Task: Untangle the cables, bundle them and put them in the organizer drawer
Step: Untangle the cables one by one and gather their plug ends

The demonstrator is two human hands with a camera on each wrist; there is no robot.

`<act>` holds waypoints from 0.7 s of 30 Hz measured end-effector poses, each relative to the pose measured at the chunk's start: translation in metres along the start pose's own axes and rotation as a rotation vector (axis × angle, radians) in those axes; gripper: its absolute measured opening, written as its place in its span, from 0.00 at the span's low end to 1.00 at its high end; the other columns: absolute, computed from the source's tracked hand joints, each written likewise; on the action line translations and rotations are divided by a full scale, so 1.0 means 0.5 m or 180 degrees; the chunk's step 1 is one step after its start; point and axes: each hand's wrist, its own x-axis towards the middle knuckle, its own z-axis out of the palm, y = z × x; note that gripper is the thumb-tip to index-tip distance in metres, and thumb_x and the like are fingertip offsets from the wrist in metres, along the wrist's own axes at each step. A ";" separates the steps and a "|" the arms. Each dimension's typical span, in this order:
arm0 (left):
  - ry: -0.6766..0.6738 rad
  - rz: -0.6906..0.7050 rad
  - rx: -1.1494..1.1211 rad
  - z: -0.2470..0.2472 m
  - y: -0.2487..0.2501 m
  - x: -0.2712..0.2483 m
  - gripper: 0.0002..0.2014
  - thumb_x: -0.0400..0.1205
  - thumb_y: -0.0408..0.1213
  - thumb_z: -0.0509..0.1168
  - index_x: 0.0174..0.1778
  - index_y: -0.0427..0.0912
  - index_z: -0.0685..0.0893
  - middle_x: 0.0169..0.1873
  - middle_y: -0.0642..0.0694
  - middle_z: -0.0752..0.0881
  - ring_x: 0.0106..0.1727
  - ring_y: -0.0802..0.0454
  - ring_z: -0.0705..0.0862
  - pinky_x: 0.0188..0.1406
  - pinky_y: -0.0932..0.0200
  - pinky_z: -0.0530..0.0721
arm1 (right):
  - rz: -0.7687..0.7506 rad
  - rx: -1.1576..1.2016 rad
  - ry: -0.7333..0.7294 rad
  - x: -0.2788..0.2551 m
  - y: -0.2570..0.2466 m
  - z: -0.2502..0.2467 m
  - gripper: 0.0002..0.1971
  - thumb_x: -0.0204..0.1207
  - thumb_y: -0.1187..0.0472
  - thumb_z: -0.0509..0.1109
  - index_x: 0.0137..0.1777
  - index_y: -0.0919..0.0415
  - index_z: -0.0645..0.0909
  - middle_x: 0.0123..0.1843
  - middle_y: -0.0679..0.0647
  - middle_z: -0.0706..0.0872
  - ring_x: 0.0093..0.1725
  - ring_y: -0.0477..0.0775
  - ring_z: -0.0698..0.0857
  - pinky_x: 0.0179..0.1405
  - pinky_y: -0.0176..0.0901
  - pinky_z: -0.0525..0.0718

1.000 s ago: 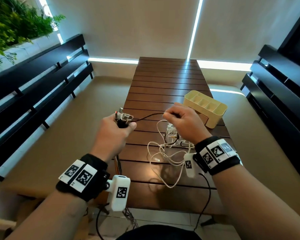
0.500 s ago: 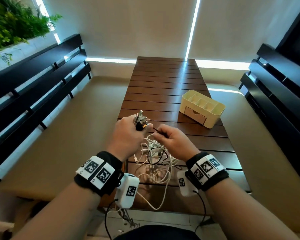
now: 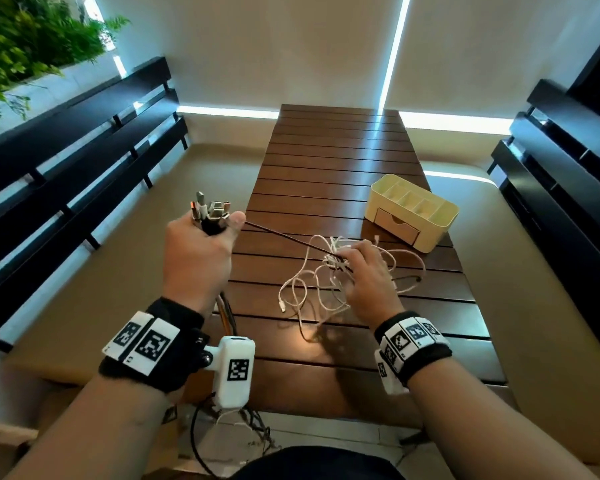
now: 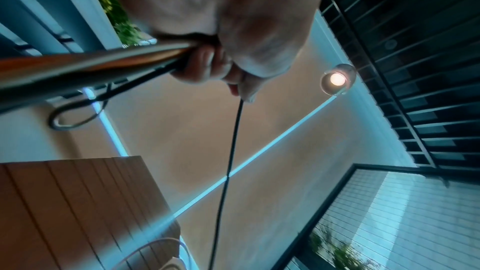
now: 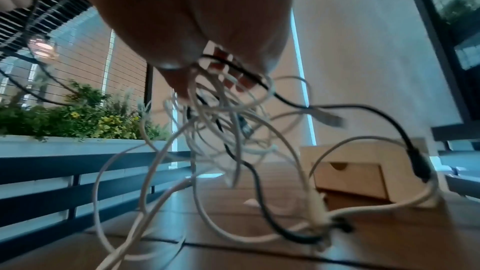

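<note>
Left hand (image 3: 196,252) fists metal plug ends (image 3: 208,209) off the table's (image 3: 326,150) left edge; thin black cord (image 3: 288,239) taut to right hand (image 3: 369,277) – fingers pinching limp white tangle (image 3: 312,289). Boxy cream organizer (image 3: 413,211) near right edge, drawer closed.

A bunch of plugs (image 3: 210,211) sticks up, with their cords (image 3: 226,315) hanging off the near worktop edge. One black cable (image 3: 288,239) runs taut from it to a tangle (image 3: 329,282) of white and black cables, partly lifted, its loops trailing on the slats; a white plug (image 3: 282,308) lies at its left. Just behind stands the cream organizer (image 3: 413,211), compartments open on top, its drawer (image 3: 397,226) closed.
</note>
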 end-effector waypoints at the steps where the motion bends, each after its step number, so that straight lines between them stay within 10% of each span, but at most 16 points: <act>1: 0.0005 -0.0049 0.0018 -0.001 -0.007 0.004 0.17 0.82 0.42 0.73 0.27 0.50 0.77 0.24 0.52 0.77 0.22 0.62 0.75 0.27 0.66 0.72 | -0.0095 0.0034 0.0125 -0.011 0.010 0.005 0.18 0.74 0.64 0.77 0.63 0.57 0.80 0.59 0.52 0.80 0.59 0.56 0.80 0.64 0.52 0.79; 11: 0.0227 -0.0319 -0.0080 0.007 -0.024 0.018 0.09 0.83 0.41 0.72 0.39 0.42 0.86 0.30 0.50 0.82 0.26 0.66 0.79 0.25 0.79 0.72 | 0.0384 0.0567 0.0781 -0.077 0.089 0.007 0.03 0.80 0.59 0.73 0.48 0.56 0.88 0.46 0.41 0.89 0.46 0.47 0.85 0.48 0.47 0.83; 16: 0.0225 -0.0305 -0.0060 0.018 -0.023 0.011 0.07 0.81 0.40 0.74 0.40 0.42 0.87 0.30 0.53 0.82 0.30 0.62 0.78 0.28 0.78 0.73 | 0.2066 0.1035 0.0090 -0.081 0.119 -0.002 0.13 0.82 0.45 0.68 0.47 0.51 0.88 0.38 0.50 0.91 0.41 0.54 0.89 0.45 0.55 0.88; 21: -0.0100 -0.0289 0.0071 0.020 -0.024 0.002 0.07 0.82 0.40 0.73 0.38 0.49 0.85 0.33 0.51 0.85 0.33 0.60 0.81 0.36 0.68 0.76 | 0.2142 0.0732 -0.0424 -0.072 0.115 -0.014 0.18 0.83 0.43 0.67 0.42 0.56 0.86 0.39 0.53 0.89 0.45 0.59 0.86 0.46 0.52 0.81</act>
